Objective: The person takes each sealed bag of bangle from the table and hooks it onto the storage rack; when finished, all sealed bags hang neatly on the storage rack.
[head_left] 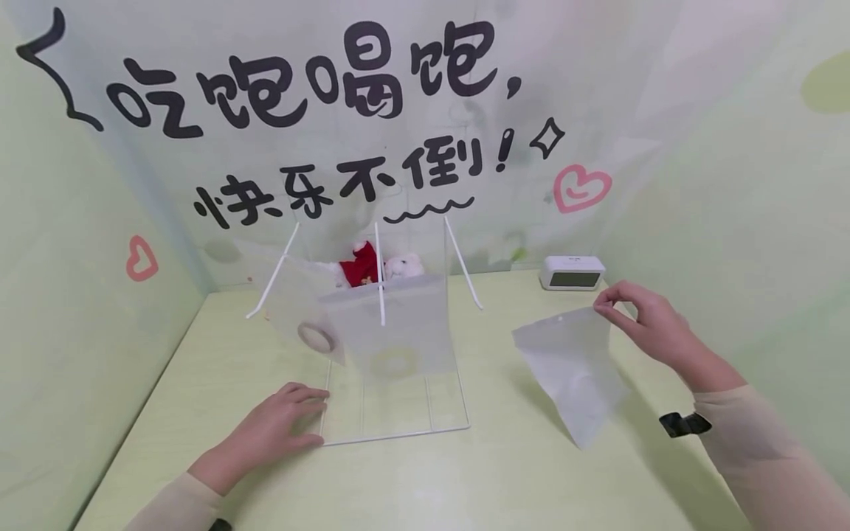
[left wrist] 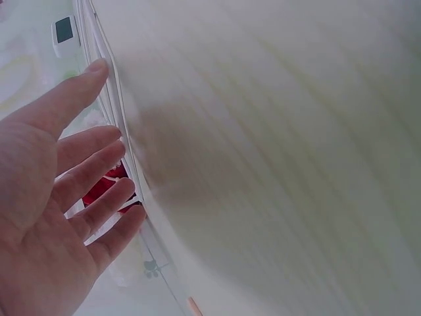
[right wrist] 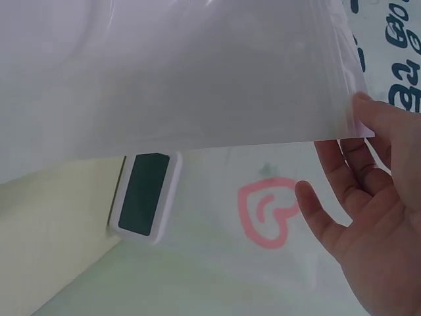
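A white wire rack [head_left: 398, 438] with three upward prongs stands on the table. My left hand [head_left: 272, 424] rests its fingertips and thumb along the left side of its base; the left wrist view shows those fingers [left wrist: 99, 164] spread and loosely straight. On the rack hang two translucent bags, a left one [head_left: 285, 295] with a ring-shaped object in it and a middle one [head_left: 392, 317] with a pale yellow ring showing through. To the right, my right hand [head_left: 654, 332] pinches a corner of a flat translucent bag [head_left: 574, 361] between thumb and finger. This bag hangs slanting above the table.
A white digital clock [head_left: 573, 274] stands at the back right by the wall. Behind the rack lies a white plush toy [head_left: 406, 265] in red clothing. Printed fabric walls [head_left: 730, 221] enclose the table [head_left: 425, 494] at the back and both sides.
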`<action>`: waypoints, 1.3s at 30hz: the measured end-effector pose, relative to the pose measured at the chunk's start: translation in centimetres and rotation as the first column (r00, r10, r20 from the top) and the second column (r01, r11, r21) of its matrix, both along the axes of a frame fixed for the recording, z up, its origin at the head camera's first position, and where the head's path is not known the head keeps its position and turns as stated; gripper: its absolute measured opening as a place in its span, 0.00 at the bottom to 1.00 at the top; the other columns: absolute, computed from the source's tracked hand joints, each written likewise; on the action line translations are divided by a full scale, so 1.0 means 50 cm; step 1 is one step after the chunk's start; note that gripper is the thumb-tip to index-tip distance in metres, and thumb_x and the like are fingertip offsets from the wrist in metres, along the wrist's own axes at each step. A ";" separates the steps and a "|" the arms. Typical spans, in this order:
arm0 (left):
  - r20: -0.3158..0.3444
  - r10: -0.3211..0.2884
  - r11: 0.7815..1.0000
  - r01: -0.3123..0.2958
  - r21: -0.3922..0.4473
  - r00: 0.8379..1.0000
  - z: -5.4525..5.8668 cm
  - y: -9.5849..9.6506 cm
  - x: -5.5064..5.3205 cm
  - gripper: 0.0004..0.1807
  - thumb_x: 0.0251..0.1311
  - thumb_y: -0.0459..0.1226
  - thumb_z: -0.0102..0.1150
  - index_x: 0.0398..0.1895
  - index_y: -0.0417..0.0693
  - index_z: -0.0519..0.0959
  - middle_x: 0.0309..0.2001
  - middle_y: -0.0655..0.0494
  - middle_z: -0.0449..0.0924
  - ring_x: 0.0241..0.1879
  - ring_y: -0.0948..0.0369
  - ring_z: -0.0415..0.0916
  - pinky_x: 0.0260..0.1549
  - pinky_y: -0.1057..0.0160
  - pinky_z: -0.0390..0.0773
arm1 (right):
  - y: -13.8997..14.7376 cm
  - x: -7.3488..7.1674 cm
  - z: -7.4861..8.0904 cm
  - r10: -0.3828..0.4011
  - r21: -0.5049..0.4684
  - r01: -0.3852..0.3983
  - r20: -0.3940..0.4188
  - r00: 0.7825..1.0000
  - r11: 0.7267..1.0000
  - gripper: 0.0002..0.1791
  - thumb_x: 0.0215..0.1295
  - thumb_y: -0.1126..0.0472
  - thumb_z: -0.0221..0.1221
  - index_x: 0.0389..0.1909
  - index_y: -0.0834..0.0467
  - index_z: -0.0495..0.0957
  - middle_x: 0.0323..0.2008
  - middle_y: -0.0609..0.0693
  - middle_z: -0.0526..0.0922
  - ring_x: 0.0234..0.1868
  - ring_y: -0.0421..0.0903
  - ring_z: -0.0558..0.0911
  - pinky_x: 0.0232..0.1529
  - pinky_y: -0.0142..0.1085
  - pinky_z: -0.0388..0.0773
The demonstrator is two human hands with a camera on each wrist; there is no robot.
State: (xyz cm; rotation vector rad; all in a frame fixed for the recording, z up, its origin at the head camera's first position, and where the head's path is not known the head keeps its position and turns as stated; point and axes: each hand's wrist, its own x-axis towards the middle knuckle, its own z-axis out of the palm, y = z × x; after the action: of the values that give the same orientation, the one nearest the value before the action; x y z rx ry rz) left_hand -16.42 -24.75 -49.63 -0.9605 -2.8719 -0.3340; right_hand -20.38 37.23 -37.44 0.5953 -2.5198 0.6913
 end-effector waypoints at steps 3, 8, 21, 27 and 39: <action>-0.002 0.000 1.000 0.000 -0.002 1.000 -0.003 0.001 -0.001 0.31 0.51 0.50 0.78 0.56 0.46 0.85 0.64 0.57 0.81 0.63 0.51 0.75 0.61 0.46 0.81 | -0.013 0.011 0.017 0.024 -0.013 -0.024 -0.009 1.000 1.000 0.11 0.62 0.71 0.69 0.40 0.54 0.82 0.35 0.43 0.83 0.40 0.24 0.74 0.43 0.17 0.67; -0.009 0.002 1.000 -0.002 -0.014 1.000 -0.003 0.002 -0.003 0.31 0.51 0.51 0.78 0.56 0.46 0.85 0.64 0.57 0.81 0.62 0.51 0.75 0.61 0.46 0.81 | -0.040 0.023 0.041 0.079 -0.037 -0.081 -0.051 0.996 0.996 0.16 0.57 0.75 0.70 0.41 0.53 0.82 0.35 0.42 0.83 0.41 0.26 0.76 0.47 0.14 0.69; -0.013 0.005 1.000 -0.005 -0.014 1.000 -0.005 0.001 -0.005 0.30 0.50 0.51 0.78 0.55 0.47 0.86 0.64 0.57 0.81 0.62 0.51 0.76 0.60 0.46 0.82 | -0.114 0.048 0.090 0.269 -0.086 -0.283 -0.144 0.952 0.955 0.20 0.53 0.80 0.70 0.41 0.56 0.82 0.36 0.43 0.83 0.43 0.31 0.77 0.46 0.18 0.71; -0.012 0.010 1.000 -0.010 -0.020 1.000 -0.003 0.002 -0.003 0.30 0.50 0.51 0.78 0.55 0.48 0.86 0.64 0.57 0.81 0.62 0.51 0.76 0.60 0.45 0.82 | -0.156 0.057 0.111 0.365 -0.127 -0.389 -0.175 0.914 0.913 0.15 0.58 0.78 0.68 0.41 0.57 0.82 0.36 0.46 0.83 0.43 0.34 0.79 0.48 0.22 0.75; -0.004 0.008 1.000 -0.008 -0.024 1.000 -0.006 0.003 -0.004 0.30 0.50 0.51 0.78 0.55 0.47 0.86 0.64 0.57 0.81 0.62 0.51 0.75 0.59 0.46 0.83 | -0.219 0.067 0.147 0.409 -0.147 -0.447 -0.231 0.883 0.882 0.20 0.51 0.81 0.69 0.40 0.58 0.82 0.35 0.45 0.82 0.43 0.36 0.78 0.48 0.23 0.75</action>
State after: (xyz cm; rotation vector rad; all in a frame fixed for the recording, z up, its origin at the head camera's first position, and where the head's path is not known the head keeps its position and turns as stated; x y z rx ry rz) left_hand -16.64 -24.62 -49.92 -0.9520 -2.8818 -0.2968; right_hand -17.03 26.30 -30.10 1.1111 -2.1193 0.9734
